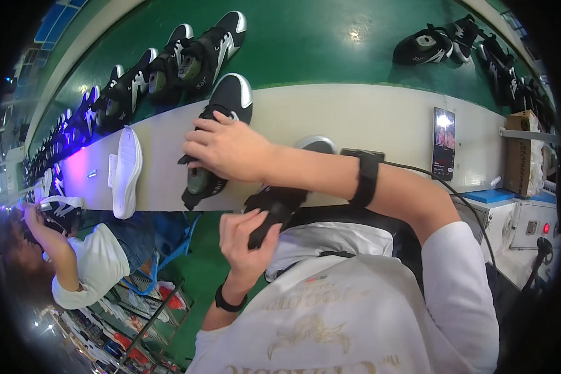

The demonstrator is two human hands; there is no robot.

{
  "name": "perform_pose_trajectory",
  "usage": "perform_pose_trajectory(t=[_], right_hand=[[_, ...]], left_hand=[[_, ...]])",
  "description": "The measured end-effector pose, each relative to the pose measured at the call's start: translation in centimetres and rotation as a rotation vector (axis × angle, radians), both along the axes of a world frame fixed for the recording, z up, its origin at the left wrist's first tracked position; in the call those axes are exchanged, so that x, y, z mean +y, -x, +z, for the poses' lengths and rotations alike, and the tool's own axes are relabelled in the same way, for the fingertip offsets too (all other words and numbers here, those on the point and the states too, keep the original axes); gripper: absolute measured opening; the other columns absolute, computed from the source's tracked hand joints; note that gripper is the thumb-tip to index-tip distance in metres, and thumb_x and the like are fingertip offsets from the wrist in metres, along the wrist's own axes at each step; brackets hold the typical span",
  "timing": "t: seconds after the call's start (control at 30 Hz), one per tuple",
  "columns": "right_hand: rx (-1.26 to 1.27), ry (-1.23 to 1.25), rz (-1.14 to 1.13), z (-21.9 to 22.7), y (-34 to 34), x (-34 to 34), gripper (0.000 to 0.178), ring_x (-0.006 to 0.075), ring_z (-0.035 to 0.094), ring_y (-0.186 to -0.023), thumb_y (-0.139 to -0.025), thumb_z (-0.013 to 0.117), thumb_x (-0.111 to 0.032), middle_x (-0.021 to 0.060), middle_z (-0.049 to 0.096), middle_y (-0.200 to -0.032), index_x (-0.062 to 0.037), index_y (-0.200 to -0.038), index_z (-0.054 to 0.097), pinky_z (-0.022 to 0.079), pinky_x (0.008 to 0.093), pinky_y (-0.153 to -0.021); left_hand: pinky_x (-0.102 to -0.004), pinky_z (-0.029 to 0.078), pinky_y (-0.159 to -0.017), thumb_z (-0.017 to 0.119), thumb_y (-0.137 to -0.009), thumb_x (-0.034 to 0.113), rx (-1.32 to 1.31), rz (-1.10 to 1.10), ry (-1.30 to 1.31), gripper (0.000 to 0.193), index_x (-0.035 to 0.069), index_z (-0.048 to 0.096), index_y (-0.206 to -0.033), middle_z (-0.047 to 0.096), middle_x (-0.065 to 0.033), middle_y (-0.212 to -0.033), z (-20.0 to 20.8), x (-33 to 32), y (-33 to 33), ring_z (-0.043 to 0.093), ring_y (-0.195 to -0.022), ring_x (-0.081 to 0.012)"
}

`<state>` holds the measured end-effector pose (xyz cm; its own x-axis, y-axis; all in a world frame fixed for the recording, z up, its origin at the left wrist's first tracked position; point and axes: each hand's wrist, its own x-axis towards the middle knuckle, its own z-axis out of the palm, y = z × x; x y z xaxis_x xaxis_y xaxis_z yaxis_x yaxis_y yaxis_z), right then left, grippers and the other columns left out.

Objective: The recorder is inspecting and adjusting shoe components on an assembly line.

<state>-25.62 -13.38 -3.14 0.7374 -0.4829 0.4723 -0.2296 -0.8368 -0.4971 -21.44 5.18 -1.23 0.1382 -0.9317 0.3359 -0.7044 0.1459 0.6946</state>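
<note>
My right arm reaches across to the left, and my right hand is closed over the ankle opening of a black shoe upper with a silver-grey toe, lying on the pale bench. Closer to my body, my left hand grips the heel end of a second black shoe upper, thumb on one side and fingers on the other. This second shoe slants over the bench's near edge, its grey toe showing beyond my right forearm. Left of both shoes lies a white sole.
Black shoes line the green surface beyond the bench on the left; more sit far right. A phone lies on the bench. A black cable runs rightward past a cardboard box. A co-worker sits at left.
</note>
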Motion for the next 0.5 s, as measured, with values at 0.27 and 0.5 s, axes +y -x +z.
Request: perform_pose_trajectory(t=[0.27, 0.5], right_hand=[[-0.212, -0.374, -0.365, 3.4, 13.7, -4.5, 0.022, 0.0248, 0.071, -0.089, -0.088, 0.067, 0.000, 0.0121, 0.072, -0.107, -0.0039, -0.110, 0.069, 0.056, 0.0318, -0.074], [-0.182, -0.009, -0.396, 1.5, 18.6, -2.4, 0.029, 0.0280, 0.066, -0.112, -0.078, 0.074, -0.003, 0.0095, 0.069, -0.110, -0.0062, -0.105, 0.063, 0.056, 0.0451, -0.091]], left_hand=[[-0.0432, 0.044, -0.097, 0.071, -0.088, 0.011, 0.030, 0.294, 0.006, 0.029, -0.001, 0.059, -0.112, 0.058, -0.0155, -0.112, -0.4, 1.5, -0.2, 0.058, -0.112, -0.0343], [-0.0454, 0.044, -0.099, 0.066, -0.090, 0.005, 0.092, 0.362, -0.039, 0.034, -0.004, 0.055, -0.120, 0.054, -0.0190, -0.119, -1.5, -4.0, 1.6, 0.056, -0.114, -0.0369]])
